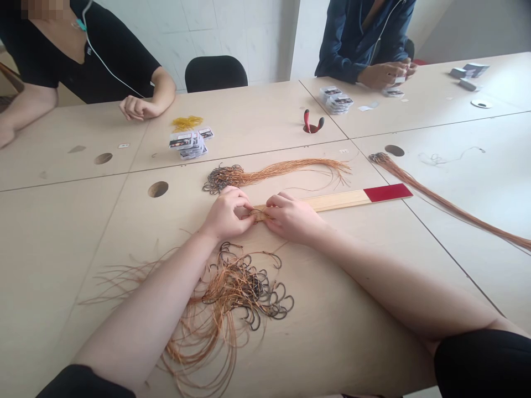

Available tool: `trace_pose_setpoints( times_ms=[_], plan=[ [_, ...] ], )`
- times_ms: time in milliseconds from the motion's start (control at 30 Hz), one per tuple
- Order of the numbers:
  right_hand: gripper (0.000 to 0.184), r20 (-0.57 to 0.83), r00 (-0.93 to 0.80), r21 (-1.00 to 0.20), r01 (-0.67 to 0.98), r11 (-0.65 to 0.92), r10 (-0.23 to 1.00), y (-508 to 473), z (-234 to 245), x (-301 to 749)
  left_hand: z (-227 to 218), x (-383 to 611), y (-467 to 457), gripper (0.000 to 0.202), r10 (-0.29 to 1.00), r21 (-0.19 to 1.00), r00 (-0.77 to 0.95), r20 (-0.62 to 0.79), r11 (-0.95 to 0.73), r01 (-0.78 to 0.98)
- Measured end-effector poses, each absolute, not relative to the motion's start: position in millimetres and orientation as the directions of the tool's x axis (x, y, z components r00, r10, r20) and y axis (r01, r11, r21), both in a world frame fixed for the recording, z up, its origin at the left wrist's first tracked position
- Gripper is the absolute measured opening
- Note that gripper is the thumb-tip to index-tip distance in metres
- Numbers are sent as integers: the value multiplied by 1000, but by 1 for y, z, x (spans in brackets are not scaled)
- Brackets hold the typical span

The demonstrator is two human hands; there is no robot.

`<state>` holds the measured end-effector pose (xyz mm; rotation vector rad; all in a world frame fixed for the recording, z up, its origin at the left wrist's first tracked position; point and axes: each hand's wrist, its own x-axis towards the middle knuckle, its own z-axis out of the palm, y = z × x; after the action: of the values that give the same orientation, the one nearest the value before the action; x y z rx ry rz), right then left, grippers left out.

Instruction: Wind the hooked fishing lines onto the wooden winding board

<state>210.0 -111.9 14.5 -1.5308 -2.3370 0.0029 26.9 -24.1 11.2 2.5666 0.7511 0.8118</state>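
My left hand [228,214] pinches at the left end of a flat wooden strip [342,201] with a red far end. Close beside it, my right hand [293,219] has its fingers pressed down on the same end. A thin brown fishing line [260,210] spans the short gap between my fingertips; any hook on it is hidden. Under my left forearm lies a loose tangle of dark fish hooks [255,287] with orange lines [199,342]. Just beyond my hands rests a neater bundle of hooks [224,177], its lines [290,167] stretched rightward.
Another hook bundle [452,207] trails off at the right. Across the table are stacked small packets [189,145], yellow bits [187,122], more packets [337,100] and red-handled pliers [313,122] standing in a hole. Two people [112,55] sit opposite, one handling small items. A round hole [158,189] opens at left.
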Motion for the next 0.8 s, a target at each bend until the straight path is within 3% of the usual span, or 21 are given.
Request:
trace_pose_setpoints(
  times_ms=[200, 433, 800],
  plan=[
    [20, 326, -354, -240, 866, 439, 876, -111, 15, 210, 10, 27, -23, 6, 590, 478, 694, 412, -789, 387],
    [38, 301, -330, -265, 872, 411, 895, -110, 12, 212, 9, 26, -23, 4, 574, 464, 692, 438, -804, 373],
    [17, 361, -302, -280, 867, 411, 882, -109, 8, 213, 10, 27, -23, 3, 564, 459, 692, 452, -811, 361]
  ],
)
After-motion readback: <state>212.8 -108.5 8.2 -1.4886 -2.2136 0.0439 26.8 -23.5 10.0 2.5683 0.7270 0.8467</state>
